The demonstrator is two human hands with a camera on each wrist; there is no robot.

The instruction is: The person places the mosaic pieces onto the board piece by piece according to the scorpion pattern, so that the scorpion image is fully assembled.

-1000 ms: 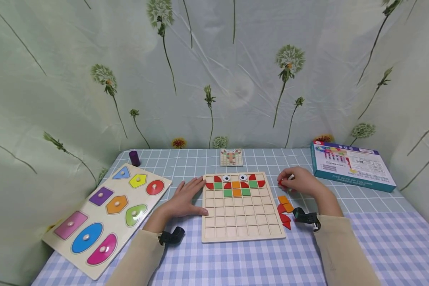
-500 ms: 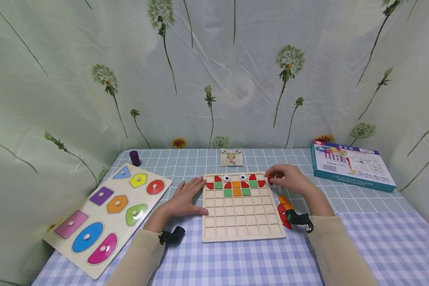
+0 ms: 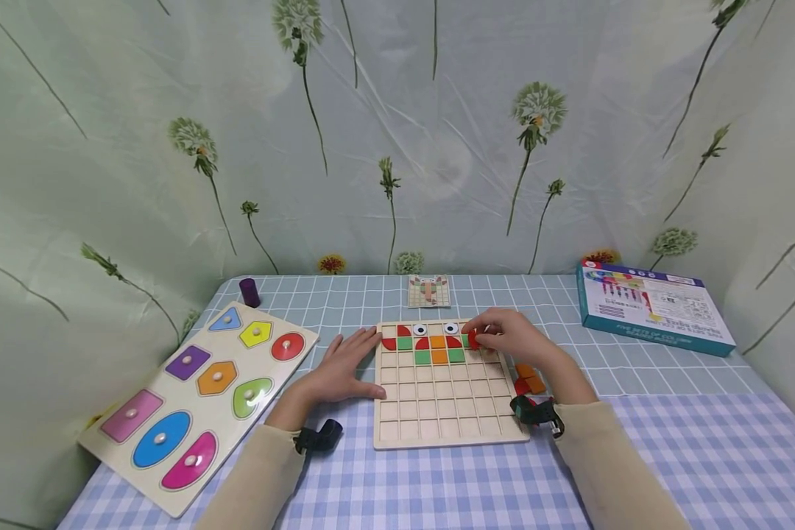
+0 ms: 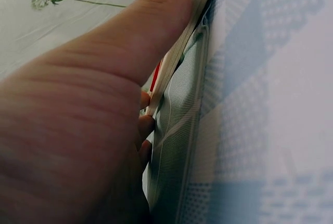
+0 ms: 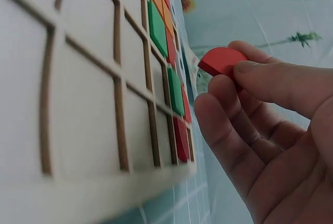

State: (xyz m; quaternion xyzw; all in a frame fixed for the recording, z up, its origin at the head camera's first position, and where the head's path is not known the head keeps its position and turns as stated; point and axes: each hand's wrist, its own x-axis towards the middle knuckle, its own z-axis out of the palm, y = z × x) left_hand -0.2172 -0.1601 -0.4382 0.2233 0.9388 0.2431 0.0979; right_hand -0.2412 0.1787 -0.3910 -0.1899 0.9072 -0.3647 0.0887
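Observation:
Between the thumb and fingers of my right hand is a pinched red quarter-circle tile, raised above the upper right part of a wooden grid board. My left hand lies along the board's left edge with fingers spread; in the left wrist view its thumb and fingertips touch that edge. Red, green and orange tiles, with two eye tiles, fill parts of the upper rows. Loose orange tiles and red ones lie right of the board, partly hidden by the right wrist.
Behind the board lies a small pattern card. A knobbed shape puzzle slants at the left, near a purple cylinder. Back right is a flat teal box. A patterned curtain hangs behind the table.
My right hand has moved left from beside the board to over its upper right cells, carrying the red quarter-circle tile. The left hand has stayed at the board's edge.

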